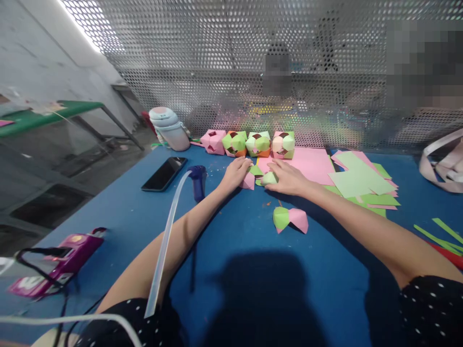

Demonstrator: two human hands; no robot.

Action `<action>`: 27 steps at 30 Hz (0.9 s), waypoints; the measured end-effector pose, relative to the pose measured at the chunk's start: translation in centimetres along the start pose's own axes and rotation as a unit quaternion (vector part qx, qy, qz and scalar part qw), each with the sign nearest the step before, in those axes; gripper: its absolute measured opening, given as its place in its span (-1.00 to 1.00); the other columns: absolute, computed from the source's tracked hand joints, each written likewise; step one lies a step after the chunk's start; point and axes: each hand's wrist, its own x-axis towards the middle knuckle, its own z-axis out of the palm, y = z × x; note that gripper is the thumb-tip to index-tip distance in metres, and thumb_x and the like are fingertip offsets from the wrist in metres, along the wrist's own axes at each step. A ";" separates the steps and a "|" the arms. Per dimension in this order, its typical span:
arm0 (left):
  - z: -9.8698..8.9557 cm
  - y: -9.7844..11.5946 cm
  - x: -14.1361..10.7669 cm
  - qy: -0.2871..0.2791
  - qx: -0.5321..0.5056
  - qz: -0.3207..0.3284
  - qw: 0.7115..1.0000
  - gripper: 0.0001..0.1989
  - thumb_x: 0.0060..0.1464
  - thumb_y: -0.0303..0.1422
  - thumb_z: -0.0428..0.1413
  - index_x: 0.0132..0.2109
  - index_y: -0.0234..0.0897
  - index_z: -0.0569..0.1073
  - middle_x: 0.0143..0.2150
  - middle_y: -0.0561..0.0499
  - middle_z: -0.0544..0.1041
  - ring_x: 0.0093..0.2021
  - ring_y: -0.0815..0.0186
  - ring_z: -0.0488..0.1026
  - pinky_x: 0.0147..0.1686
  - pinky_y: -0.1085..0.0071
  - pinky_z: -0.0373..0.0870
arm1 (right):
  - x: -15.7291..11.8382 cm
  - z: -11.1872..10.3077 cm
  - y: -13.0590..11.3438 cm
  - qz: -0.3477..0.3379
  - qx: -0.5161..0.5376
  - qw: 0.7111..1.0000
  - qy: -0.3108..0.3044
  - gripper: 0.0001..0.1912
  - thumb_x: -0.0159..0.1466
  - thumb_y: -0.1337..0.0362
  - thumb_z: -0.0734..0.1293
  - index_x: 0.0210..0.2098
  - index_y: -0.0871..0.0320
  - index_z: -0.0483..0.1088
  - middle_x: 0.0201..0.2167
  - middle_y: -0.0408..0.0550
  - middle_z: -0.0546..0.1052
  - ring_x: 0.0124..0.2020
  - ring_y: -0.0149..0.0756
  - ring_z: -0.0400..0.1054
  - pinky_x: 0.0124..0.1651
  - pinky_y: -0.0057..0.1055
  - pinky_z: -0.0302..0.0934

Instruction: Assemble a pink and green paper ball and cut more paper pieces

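Observation:
Both my arms reach far across the blue table (224,250). My left hand (237,172) rests fingers-down on a small pink folded paper piece (248,181). My right hand (287,177) lies beside it, its fingers closed over a pale green folded piece (268,179). A green flat piece (256,170) lies between the hands. Nearer to me sits a half-built green and pink paper shape (290,219), untouched. Behind the hands stands a row of finished paper cubes: pink (213,141), green-orange (235,143), green-white (258,143) and pink-green (283,144).
Pink sheets (314,164) and green sheets (358,180) are stacked right of my hands, green strips (439,236) farther right. A black phone (164,173), blue glue-gun-like tool (198,180) with clear tube (168,236), white jug (170,127) and magenta device (60,262) lie left. A perforated metal screen (231,58) closes the far edge.

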 end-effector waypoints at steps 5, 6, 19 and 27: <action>-0.5 0.9 -1.4 -0.006 -0.009 -0.021 1.000 -0.54 0.24 -0.11 -0.12 -0.10 -0.31 0.55 0.05 -0.12 0.56 0.10 0.16 0.43 0.18 0.30 0.25 | -4.2 -2.2 2.4 0.028 -0.040 0.999 -0.010 -0.21 0.15 -0.03 0.36 0.27 0.20 0.16 0.33 0.25 0.14 0.22 0.25 0.19 0.19 0.08 0.15; -0.6 1.1 -1.6 -0.008 -0.010 -0.024 1.000 -0.54 0.24 -0.11 -0.12 -0.09 -0.31 0.55 0.06 -0.13 0.55 0.10 0.15 0.43 0.18 0.29 0.25 | -4.9 -2.5 2.9 0.034 -0.047 0.998 -0.017 -0.21 0.15 -0.04 0.36 0.26 0.20 0.17 0.33 0.27 0.14 0.22 0.27 0.20 0.18 0.09 0.16; -2.6 0.5 -3.5 -0.132 0.008 0.028 0.991 -0.42 -0.09 -0.41 0.00 0.14 -0.35 0.43 0.27 -0.18 0.37 0.42 0.06 0.03 0.38 0.09 -0.06 | -0.6 -0.6 -3.8 -0.044 0.010 0.999 -0.022 -0.31 0.21 -0.12 0.30 0.18 0.20 0.25 0.26 0.25 0.25 0.22 0.15 0.21 0.15 -0.01 0.19; -3.1 0.2 -3.2 -0.225 0.057 0.109 0.967 -0.35 -0.10 -0.48 0.00 0.22 -0.35 0.35 0.38 -0.16 0.19 0.47 0.10 -0.16 0.40 0.09 -0.13 | 0.1 1.5 -4.9 -0.015 0.029 0.999 -0.022 -0.38 0.23 -0.01 0.31 0.18 0.16 0.20 0.20 0.25 0.28 0.05 0.14 0.35 0.00 0.05 0.27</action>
